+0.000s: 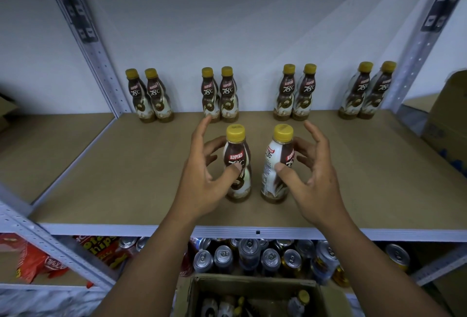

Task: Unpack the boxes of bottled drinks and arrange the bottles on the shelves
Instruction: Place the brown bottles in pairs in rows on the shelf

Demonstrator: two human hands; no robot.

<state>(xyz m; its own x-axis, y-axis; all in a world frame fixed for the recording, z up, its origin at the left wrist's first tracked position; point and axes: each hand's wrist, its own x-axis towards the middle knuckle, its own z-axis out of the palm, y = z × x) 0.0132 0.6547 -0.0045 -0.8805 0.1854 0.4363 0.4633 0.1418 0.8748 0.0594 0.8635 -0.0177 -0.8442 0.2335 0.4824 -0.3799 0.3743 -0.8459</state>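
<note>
Bottles stand in four pairs (217,94) along the back of the shelf (113,165), and two more stand upright nearer the front, apart. My left hand (199,172) loosely grips the left bottle (236,157), thumb in front; my right hand (316,172) grips the right bottle (278,154) likewise. More show in the box (252,283) below, so I judge much unpacking remains

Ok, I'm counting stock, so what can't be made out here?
Head view only.
Box below: cut off by the bottom edge, contents dark.
Cans: shelf edge hides the back rows, labels unseen.
Left hand, right hand: bottles hide part of each, grip unclear.
Carton: cut off by the right edge.
</note>
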